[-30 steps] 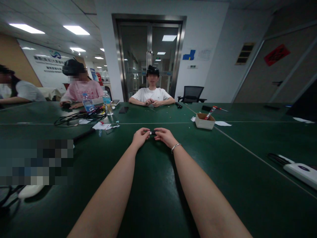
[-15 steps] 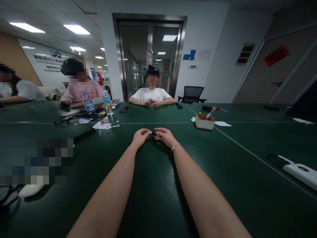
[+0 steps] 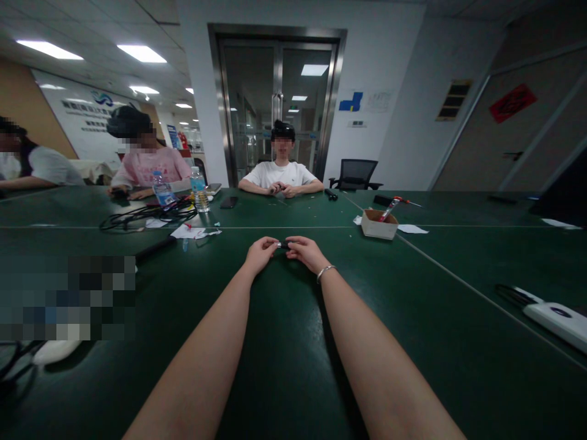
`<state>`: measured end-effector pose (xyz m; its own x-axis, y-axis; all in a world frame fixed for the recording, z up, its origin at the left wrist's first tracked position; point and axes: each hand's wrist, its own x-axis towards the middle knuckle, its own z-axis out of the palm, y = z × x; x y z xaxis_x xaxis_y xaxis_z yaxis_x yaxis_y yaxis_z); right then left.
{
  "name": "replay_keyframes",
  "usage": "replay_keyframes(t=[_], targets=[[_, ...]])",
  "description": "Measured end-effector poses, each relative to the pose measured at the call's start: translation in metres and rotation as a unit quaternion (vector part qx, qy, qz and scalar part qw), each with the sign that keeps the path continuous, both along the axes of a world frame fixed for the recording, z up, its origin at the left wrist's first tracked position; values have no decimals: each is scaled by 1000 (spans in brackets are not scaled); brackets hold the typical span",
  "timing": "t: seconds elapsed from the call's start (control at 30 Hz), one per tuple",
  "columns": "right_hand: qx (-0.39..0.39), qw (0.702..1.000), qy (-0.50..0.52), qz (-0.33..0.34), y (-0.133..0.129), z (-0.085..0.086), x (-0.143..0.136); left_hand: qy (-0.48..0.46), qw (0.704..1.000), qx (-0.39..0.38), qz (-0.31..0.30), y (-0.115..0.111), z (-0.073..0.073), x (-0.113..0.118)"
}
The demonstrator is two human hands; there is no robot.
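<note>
Both my hands meet above the green table (image 3: 293,330), near the middle of the view. Between them is a small black piece with a silver end (image 3: 285,245), too small to name. My right hand (image 3: 304,250) is closed in a pinch around its black part. Thumb and fingers of my left hand (image 3: 260,254) pinch at the silver end. My fingers cover much of the piece, so I cannot tell whether it is one part or two joined. A silver bracelet (image 3: 324,273) circles my right wrist.
A small box (image 3: 380,228) holding a red-and-white item stands ahead to the right. Water bottles (image 3: 200,190), black cables (image 3: 137,214) and paper scraps lie ahead to the left. A white device (image 3: 557,321) rests at far right. People sit opposite and to the left.
My hands and the small black piece stay practically where they were. At the left, the head of the person in pink has shifted slightly leftward.
</note>
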<state>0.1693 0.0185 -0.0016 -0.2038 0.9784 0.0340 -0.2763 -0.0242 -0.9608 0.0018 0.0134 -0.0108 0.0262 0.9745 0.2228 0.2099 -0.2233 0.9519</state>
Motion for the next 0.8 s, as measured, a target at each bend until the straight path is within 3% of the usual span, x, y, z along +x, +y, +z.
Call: replay_keyframes(t=[0.5, 0.8], targets=[[-1, 1000, 6, -4, 4, -4, 0, 12, 999, 30, -4, 5, -8, -4], [1, 1000, 1, 3, 4, -4, 1, -7, 1000, 11, -4, 3, -5, -1]])
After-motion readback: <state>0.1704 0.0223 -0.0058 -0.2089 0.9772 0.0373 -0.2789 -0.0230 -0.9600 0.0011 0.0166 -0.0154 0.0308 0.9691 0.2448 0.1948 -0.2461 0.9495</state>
